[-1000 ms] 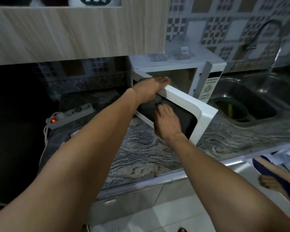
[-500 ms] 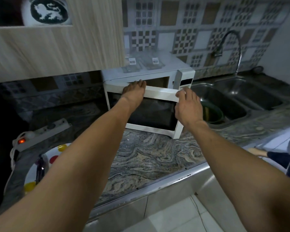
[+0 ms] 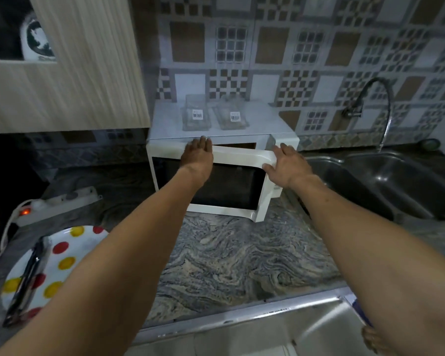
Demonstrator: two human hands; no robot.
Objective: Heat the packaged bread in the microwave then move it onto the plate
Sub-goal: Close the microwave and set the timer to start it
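A white microwave (image 3: 165,140) stands at the back of the marble counter. Its door (image 3: 231,186) is swung most of the way in, with a narrow gap left at the top right. My left hand (image 3: 197,156) lies flat on the door's top edge, fingers straight. My right hand (image 3: 284,165) presses the door's right corner with straight fingers. A white plate (image 3: 70,242) with red and yellow dots sits at the counter's front left. The bread is not visible; the microwave's inside is hidden.
Two clear packets with barcode labels (image 3: 197,116) lie on top of the microwave. A dark utensil (image 3: 26,281) lies across the plate. A power strip (image 3: 54,204) with a lit switch sits at the left. A steel sink (image 3: 396,181) and tap (image 3: 370,98) are at the right. A wooden cabinet (image 3: 75,73) hangs above.
The microwave door has swung from wide open to nearly closed under both hands. My right hand moved from the door's glass to its right corner. The camera view shifted, bringing the plate into view.
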